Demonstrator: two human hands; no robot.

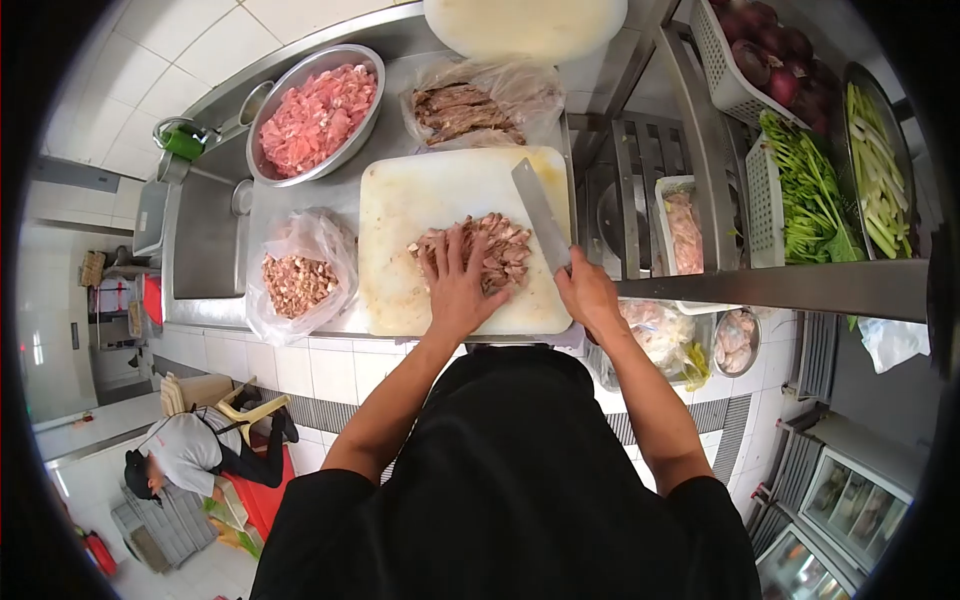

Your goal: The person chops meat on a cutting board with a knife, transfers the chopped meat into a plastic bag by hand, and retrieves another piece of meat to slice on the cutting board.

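My left hand [460, 298] rests flat on a pile of chopped cooked meat [505, 250], fingers spread. The pile sits on a white cutting board [400, 195]. My right hand [588, 295] is wrapped round the handle of a large knife [540, 212], at the board's right side. The blade points away from me, to the right of the meat. To the left of the board is a clear plastic bag [345, 262] with small diced meat [298, 283]. Behind the board, longer dark pieces of meat [465, 112] lie in another clear bag.
A metal bowl [381, 85] of raw pink meat stands back left, near a sink [205, 245]. On the right, a metal shelf [740, 287] bears baskets of red onions [770, 60] and greens [805, 190]. A person [200, 450] bends over at lower left.
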